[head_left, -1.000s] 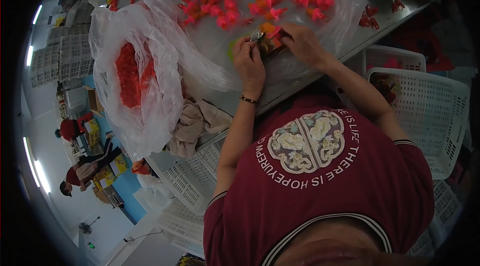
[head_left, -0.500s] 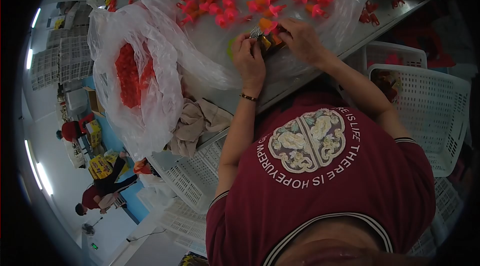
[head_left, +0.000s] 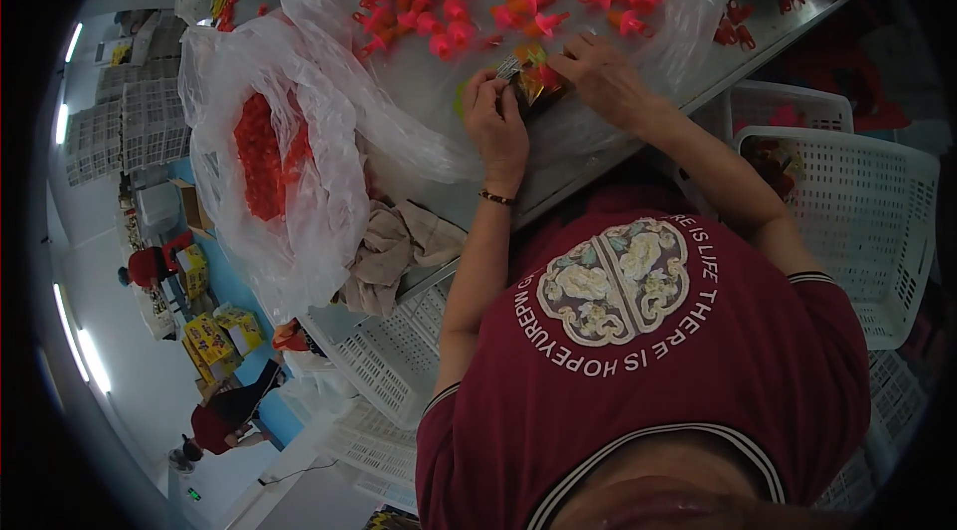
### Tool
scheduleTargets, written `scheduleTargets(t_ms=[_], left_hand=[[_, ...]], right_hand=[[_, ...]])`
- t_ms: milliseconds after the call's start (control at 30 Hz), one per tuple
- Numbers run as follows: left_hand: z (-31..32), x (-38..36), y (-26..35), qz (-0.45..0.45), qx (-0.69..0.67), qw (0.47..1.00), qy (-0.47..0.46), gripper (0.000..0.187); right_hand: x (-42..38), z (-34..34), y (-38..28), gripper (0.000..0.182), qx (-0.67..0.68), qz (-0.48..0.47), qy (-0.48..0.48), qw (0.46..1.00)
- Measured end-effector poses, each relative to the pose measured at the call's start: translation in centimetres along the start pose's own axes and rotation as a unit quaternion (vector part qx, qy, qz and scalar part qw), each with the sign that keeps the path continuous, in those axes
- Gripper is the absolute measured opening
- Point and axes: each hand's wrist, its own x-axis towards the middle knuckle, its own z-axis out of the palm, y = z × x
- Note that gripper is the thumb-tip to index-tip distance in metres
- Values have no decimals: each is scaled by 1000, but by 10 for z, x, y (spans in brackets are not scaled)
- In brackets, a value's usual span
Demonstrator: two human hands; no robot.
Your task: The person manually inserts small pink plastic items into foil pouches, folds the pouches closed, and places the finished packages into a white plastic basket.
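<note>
My left hand (head_left: 495, 126) is closed on a small shiny packet (head_left: 539, 82), gold and dark with a silver patterned patch, at the table's near side. Its thumb and fingers pinch the packet's left edge. My right hand (head_left: 610, 83) is at the packet's right edge, fingers bent and the tips against it; the exact grip is partly hidden. Something orange and red shows at the packet's top. Just beyond lie many pink-red and orange plastic pieces (head_left: 454, 36), ring-shaped at one end, spread on clear plastic sheeting (head_left: 419, 136).
A clear bag (head_left: 329, 231) of red pieces (head_left: 261, 156) stands left, beside a beige cloth (head_left: 384, 256). White crates (head_left: 857, 231) are at my right, another (head_left: 384, 355) at lower left. A few red pieces (head_left: 736, 26) lie near the table edge. Another person (head_left: 224, 420) bends over far left.
My right hand has moved slightly from above the packet to its right edge. The red-orange piece at its fingertips is now lower, at the packet's top. The far person has bent down.
</note>
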Motion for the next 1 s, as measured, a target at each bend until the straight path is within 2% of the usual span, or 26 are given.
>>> scheduleTargets(t_ms=[100, 233, 300, 467, 533, 600, 633, 700, 767, 833, 900, 933, 1000], left_hand=[[-2, 2, 7, -3, -8, 1000, -8, 7], [-5, 2, 9, -10, -14, 1000, -22, 9], [-7, 2, 9, -11, -26, 1000, -14, 9], [-9, 2, 7, -36, -76, 997, -2, 8], [-10, 4, 6, 31, -18, 999, 1, 6], [-8, 6, 5, 21, -36, 999, 2, 7], [-7, 6, 6, 10, -53, 999, 2, 7], [-9, 9, 10, -7, -69, 998, 2, 8], [-11, 10, 12, -24, -84, 996, 1, 8], [-12, 12, 11, 14, -47, 999, -9, 9], [-13, 14, 15, 9, -55, 998, -3, 9], [-14, 15, 17, 3, -64, 998, 4, 8], [-15, 15, 19, 4, -71, 997, 0, 8]], right_hand=[[6, -1, -1, 20, -23, -38, 2, 999], [11, 0, -1, 22, -9, -30, -9, 999], [13, -3, -2, 18, 139, 80, -17, 987], [17, 5, 4, 27, 206, 108, -35, 972], [18, -4, -6, 27, 226, 106, -44, 967], [20, -10, -13, 31, 179, 18, -26, 983], [21, -11, -13, 31, 179, 18, -25, 983], [23, -13, -12, 34, 136, -73, 19, 988], [23, -9, -10, 37, 144, -70, 23, 987], [23, -3, -11, 41, 151, -67, 27, 986], [23, 3, -13, 48, 246, 32, 18, 969], [22, 7, -13, 48, 246, 32, 20, 968], [24, 10, -12, 47, 326, 101, 9, 940]])
